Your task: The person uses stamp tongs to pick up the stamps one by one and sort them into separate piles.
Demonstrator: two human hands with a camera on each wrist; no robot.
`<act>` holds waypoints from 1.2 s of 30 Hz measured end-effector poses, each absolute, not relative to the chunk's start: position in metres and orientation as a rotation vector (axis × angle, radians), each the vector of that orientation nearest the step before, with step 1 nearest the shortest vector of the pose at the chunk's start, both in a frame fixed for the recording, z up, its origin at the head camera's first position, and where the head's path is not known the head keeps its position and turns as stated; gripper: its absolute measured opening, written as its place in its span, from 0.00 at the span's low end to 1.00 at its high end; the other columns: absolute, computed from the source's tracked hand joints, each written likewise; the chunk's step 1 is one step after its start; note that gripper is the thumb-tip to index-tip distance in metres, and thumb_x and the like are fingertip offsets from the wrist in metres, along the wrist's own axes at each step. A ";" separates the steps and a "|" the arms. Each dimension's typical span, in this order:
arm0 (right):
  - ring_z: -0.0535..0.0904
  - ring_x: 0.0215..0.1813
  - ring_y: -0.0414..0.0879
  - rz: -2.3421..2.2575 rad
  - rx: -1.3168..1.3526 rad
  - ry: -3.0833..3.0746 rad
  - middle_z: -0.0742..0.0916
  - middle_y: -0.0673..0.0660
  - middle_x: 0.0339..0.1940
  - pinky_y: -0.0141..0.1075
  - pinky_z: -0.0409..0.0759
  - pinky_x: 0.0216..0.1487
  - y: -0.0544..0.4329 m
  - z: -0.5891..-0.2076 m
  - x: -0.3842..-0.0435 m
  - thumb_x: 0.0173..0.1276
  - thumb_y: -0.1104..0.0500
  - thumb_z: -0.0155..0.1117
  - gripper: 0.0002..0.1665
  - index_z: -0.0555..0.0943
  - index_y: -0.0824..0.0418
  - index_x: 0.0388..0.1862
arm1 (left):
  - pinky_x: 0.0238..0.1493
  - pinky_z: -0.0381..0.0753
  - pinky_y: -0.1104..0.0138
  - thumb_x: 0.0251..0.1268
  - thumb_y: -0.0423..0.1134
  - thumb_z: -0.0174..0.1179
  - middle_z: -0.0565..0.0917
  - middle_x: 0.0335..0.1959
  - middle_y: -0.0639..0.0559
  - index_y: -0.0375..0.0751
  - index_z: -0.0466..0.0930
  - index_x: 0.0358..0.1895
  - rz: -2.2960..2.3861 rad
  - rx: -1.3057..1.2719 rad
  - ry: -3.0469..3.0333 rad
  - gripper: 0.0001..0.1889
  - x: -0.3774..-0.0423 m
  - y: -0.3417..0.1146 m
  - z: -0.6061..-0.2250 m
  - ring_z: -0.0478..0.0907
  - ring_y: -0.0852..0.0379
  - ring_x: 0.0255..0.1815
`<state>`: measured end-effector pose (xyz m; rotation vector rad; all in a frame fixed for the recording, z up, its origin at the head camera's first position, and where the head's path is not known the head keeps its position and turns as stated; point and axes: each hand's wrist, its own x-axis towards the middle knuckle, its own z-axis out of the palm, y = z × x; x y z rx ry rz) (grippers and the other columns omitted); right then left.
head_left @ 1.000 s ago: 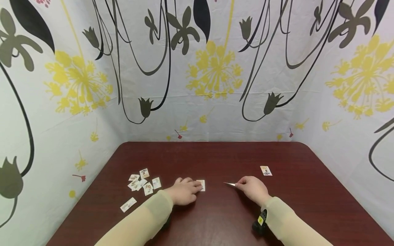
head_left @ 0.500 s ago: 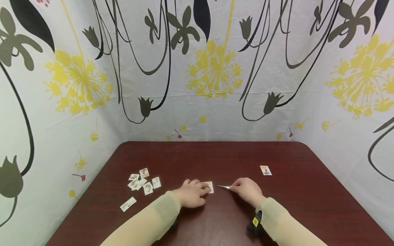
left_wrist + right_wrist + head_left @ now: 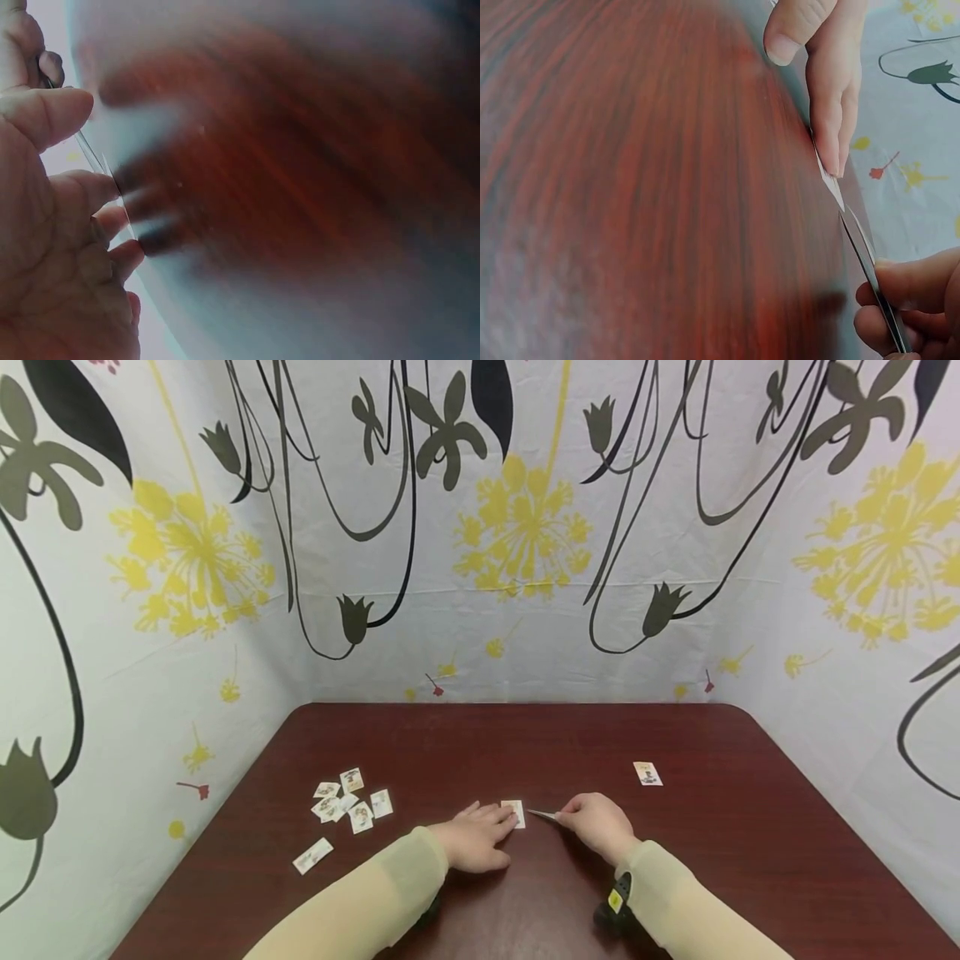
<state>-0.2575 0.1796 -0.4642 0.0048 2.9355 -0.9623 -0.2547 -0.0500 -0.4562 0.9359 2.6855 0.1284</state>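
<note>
In the head view my left hand (image 3: 476, 839) lies palm down near the table's middle, its extended fingertips on a small white printed card (image 3: 517, 811). My right hand (image 3: 600, 824), just to the right, pinches a pair of metal tweezers (image 3: 542, 815) whose tips point left at the card. The right wrist view shows the two arms of the tweezers (image 3: 870, 271) slightly spread, with their tips right at the edge of the card (image 3: 829, 184). Seen from the left wrist, the fingertips (image 3: 129, 251) touch the tabletop; most of the card is hidden there.
Several small printed cards (image 3: 362, 817) lie in a loose, partly overlapping cluster on the left. Nearer me is a longer card (image 3: 312, 856). Another card (image 3: 648, 773) lies at the right. Patterned cloth (image 3: 510, 652) walls surround the dark red table (image 3: 510, 743).
My left hand has slid the card to the right. My right hand has shifted a little left, bringing the tweezers' tips closer to the card.
</note>
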 end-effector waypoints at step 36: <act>0.75 0.29 0.43 -1.089 0.142 2.922 0.83 0.48 0.27 0.40 0.71 0.33 0.162 -0.475 -0.252 0.64 0.53 0.66 0.08 0.85 0.55 0.28 | 0.73 0.45 0.56 0.66 0.60 0.50 0.53 0.77 0.58 0.53 0.54 0.76 0.111 0.914 2.673 0.37 -0.252 -0.050 -0.454 0.48 0.55 0.77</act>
